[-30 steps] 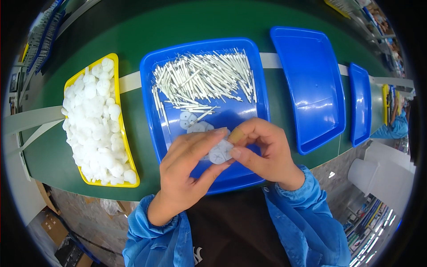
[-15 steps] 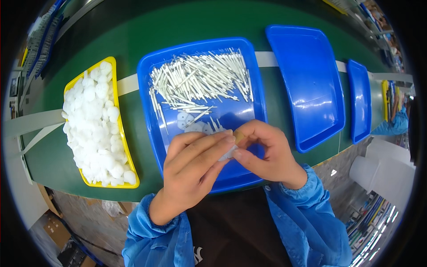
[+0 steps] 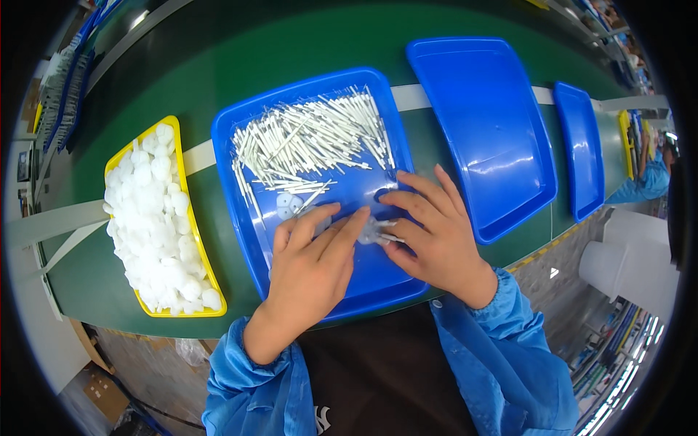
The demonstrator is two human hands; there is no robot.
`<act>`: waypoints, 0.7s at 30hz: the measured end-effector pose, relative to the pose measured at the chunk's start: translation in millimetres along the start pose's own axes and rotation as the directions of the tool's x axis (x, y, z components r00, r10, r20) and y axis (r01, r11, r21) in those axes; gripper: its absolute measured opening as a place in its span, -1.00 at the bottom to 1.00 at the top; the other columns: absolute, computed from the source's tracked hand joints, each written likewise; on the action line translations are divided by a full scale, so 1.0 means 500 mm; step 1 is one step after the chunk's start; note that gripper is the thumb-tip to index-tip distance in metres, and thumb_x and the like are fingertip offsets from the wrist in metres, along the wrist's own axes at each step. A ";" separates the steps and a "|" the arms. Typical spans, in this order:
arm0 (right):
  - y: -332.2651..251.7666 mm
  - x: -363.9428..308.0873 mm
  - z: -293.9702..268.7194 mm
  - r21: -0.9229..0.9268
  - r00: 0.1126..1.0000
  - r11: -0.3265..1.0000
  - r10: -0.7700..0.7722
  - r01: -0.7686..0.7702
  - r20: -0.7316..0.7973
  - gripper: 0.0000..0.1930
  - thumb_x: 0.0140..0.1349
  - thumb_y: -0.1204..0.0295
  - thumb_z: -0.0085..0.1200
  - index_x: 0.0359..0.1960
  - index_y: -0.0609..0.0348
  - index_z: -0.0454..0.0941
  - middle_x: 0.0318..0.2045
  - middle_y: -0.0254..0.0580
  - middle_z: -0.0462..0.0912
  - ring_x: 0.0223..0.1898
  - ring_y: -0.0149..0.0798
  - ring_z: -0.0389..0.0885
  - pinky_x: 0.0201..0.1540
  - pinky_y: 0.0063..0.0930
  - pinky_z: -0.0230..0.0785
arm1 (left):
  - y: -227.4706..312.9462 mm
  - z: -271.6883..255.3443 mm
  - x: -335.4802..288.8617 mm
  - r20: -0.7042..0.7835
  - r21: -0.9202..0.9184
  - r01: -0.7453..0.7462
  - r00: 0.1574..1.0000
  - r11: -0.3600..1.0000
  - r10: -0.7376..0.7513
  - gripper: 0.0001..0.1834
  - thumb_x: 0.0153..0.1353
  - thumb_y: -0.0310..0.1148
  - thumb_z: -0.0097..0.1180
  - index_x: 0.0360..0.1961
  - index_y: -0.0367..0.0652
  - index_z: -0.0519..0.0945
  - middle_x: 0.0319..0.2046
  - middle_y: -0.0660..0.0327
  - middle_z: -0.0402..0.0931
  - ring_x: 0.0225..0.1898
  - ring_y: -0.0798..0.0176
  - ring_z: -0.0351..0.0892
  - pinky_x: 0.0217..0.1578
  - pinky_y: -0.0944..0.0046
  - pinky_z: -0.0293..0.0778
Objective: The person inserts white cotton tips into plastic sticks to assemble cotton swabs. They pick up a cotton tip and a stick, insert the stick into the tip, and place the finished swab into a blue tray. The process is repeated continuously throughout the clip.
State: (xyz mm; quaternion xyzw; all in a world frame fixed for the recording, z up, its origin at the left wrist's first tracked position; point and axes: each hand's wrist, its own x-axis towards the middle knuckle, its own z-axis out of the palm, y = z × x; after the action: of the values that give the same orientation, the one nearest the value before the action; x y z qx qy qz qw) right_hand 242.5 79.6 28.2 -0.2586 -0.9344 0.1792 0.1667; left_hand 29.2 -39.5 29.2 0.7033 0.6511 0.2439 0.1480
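Observation:
In the blue tray (image 3: 227, 160), both hands work near the front edge. My right hand (image 3: 440, 236) has its thumb and index finger closed on a small translucent disc piece (image 3: 369, 231) with thin pale sticks in it; its other fingers are spread. My left hand (image 3: 313, 254) is at the piece's left, fingers stretched and slightly apart, index fingertip at the piece; its thumb is hidden. A pale holed disc (image 3: 288, 204) lies just beyond the left fingers, with more partly covered by them. A heap of thin white sticks (image 3: 313, 138) fills the tray's far part.
A yellow tray (image 3: 207, 254) heaped with white rounded pieces (image 3: 156, 218) stands on the left. Two blue trays, a large one (image 3: 502, 138) and a narrower one (image 3: 580, 152), are on the right. All stand on a green table (image 3: 291, 36). Another person's blue sleeve (image 3: 647, 182) shows at far right.
My hands have moved apart and my right fingers have spread. The disc piece is now lower toward the tray, its sticks pointing right instead of up. The view has shifted slightly.

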 end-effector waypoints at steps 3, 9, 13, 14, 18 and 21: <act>0.013 -0.008 0.000 0.026 1.000 1.000 -0.013 0.013 -0.022 -0.80 0.11 0.28 0.51 -0.28 -0.02 0.76 0.17 -0.26 0.70 0.47 -0.01 0.53 0.62 0.36 0.18 | 0.005 -0.001 0.016 0.015 -0.016 -0.004 1.000 1.000 0.004 -0.41 0.24 -0.50 0.38 0.34 -0.04 0.73 0.04 0.20 0.82 0.31 0.03 0.63 0.25 -0.04 0.38; 0.031 -0.017 0.007 0.076 0.987 0.986 -0.144 0.149 -0.068 -0.81 0.12 0.29 0.42 -0.24 -0.03 0.74 0.09 -0.23 0.67 0.43 0.04 0.51 0.60 0.36 0.20 | 0.013 -0.003 0.043 0.057 0.004 -0.061 0.997 0.998 0.060 -0.70 0.17 -0.43 0.46 -0.03 -0.06 0.83 -0.04 0.18 0.81 0.23 -0.06 0.67 0.26 -0.10 0.39; 0.041 -0.020 0.051 0.108 0.980 0.982 -0.140 0.156 -0.138 -0.85 0.19 0.30 0.36 -0.24 0.00 0.77 0.08 -0.19 0.67 0.45 0.05 0.50 0.67 0.39 0.11 | -0.020 0.023 0.050 0.122 0.063 -0.142 0.983 0.988 0.133 -0.70 0.25 -0.33 0.46 0.01 -0.09 0.80 0.05 0.17 0.75 0.22 -0.04 0.64 0.28 -0.09 0.41; 0.044 -0.025 0.056 0.107 0.981 0.983 -0.133 0.149 -0.143 -0.85 0.20 0.31 0.35 -0.23 0.01 0.78 0.08 -0.18 0.67 0.46 0.05 0.50 0.68 0.39 0.09 | -0.014 0.014 0.055 0.154 0.091 -0.183 0.974 0.979 0.167 -0.69 0.35 -0.32 0.41 0.08 -0.15 0.77 0.09 0.12 0.75 0.21 -0.05 0.65 0.27 -0.05 0.45; 0.050 -0.034 0.000 0.101 0.966 0.986 -0.108 0.134 -0.236 -0.86 0.20 0.31 0.33 -0.28 0.03 0.78 0.02 -0.19 0.68 0.38 0.06 0.55 0.66 0.38 0.12 | 0.002 -0.027 0.061 0.066 0.084 -0.135 0.989 0.987 0.130 -0.66 0.39 -0.33 0.40 0.13 -0.19 0.79 0.20 0.04 0.74 0.28 -0.15 0.62 0.40 -0.14 0.38; 0.176 0.006 -0.110 -0.110 0.902 0.992 0.007 -0.060 -0.432 -0.84 0.11 0.25 0.30 -0.42 0.04 0.70 -0.25 -0.13 0.68 -0.14 0.01 0.66 0.06 0.11 0.50 | -0.020 -0.044 0.040 0.025 0.085 -0.119 0.993 0.989 0.118 -0.59 0.43 -0.36 0.35 0.24 -0.25 0.75 0.25 -0.02 0.72 0.31 -0.16 0.61 0.38 -0.16 0.42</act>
State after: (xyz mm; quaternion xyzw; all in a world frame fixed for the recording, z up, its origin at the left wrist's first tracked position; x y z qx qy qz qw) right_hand 299.4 165.6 40.2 -0.3174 -0.8791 0.0640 0.3498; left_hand 9.5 -21.1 45.5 0.7489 0.6166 0.2169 0.1091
